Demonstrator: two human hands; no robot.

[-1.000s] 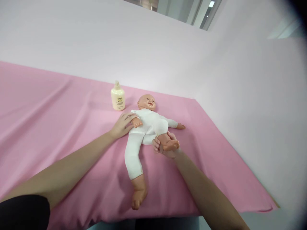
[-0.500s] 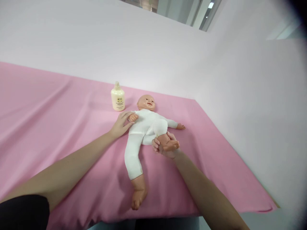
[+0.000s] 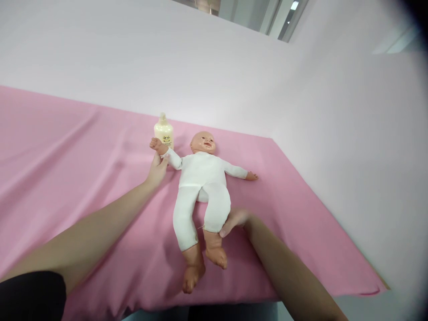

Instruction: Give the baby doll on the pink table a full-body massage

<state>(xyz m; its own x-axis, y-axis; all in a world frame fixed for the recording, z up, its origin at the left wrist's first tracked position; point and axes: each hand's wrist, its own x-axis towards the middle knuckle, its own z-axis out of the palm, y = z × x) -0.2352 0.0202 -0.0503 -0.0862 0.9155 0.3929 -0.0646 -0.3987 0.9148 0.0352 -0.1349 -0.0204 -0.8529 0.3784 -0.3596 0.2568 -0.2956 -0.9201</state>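
Doll (image 3: pixel 204 171) lies face-up at mid-frame, legs (image 3: pixel 184 216) laid out, we judge, but one arm (image 3: pixel 174 159) not yet released, as our left hand (image 3: pixel 158 167) grips that wrist (image 3: pixel 163 149) and our right hand (image 3: pixel 233 220), fingers hidden, grip unclear, touches a lower leg (image 3: pixel 212 240).

Doll suit (image 3: pixel 202 171) is wht, cloth (image 3: pixel 284 200) pink, btl (image 3: pixel 163 129) pale yel.

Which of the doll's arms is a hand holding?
The arm on the picture's left, partly in front of the bottle: the person's left hand holds it near the wrist. The other arm stretches rightward, untouched.
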